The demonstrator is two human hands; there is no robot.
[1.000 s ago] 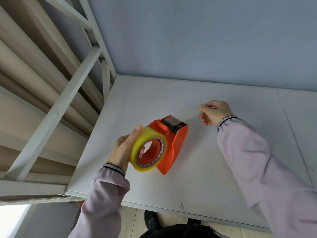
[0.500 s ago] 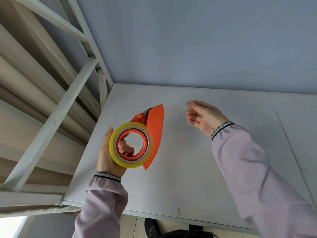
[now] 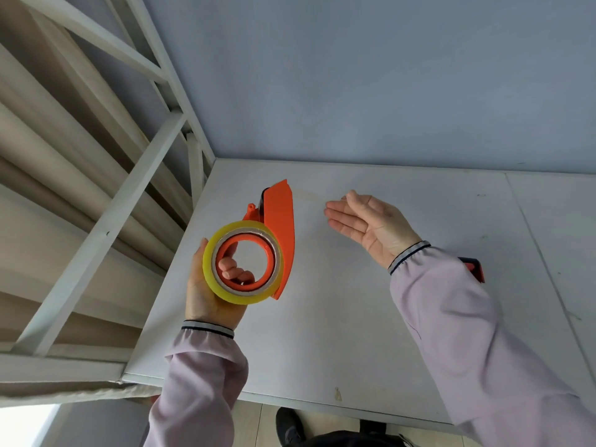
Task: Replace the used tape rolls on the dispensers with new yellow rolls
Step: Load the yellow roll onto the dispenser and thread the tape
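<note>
White tabletop (image 3: 354, 317) below; my left hand (image 3: 209, 285) grips the orange dispenser (image 3: 280, 221), fingers through its yellow roll (image 3: 240, 295); my right hand (image 3: 371, 221) hovers beside, fingers straight.

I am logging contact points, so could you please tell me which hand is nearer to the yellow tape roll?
Left. The left hand grips the yellow tape roll on the orange dispenser; the right hand hovers open, apart to its right.
</note>
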